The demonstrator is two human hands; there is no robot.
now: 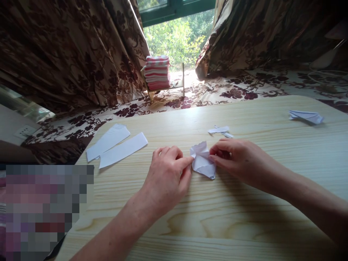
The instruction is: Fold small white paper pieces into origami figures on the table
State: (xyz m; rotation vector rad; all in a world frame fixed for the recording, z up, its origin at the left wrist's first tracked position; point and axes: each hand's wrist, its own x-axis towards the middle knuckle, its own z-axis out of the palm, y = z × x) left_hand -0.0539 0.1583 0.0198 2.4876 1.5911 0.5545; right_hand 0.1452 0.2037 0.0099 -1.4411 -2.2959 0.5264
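Observation:
A small creased piece of white paper (204,164) lies on the light wooden table (217,221), between my two hands. On its left edge, my left hand (170,170) pinches the paper with thumb and finger, the other fingers curled. My right hand (233,156) holds the right edge between thumb and forefinger. The paper's upper edge is uneven and folds cross its middle. Just behind it lie thin white paper scraps (220,130).
White paper strips (123,150) lie at the table's left. A folded white paper (306,116) rests near the far right corner. Beyond the table, folded red and white cloths (157,72) are stacked on a small stand before the window, between patterned curtains (81,47).

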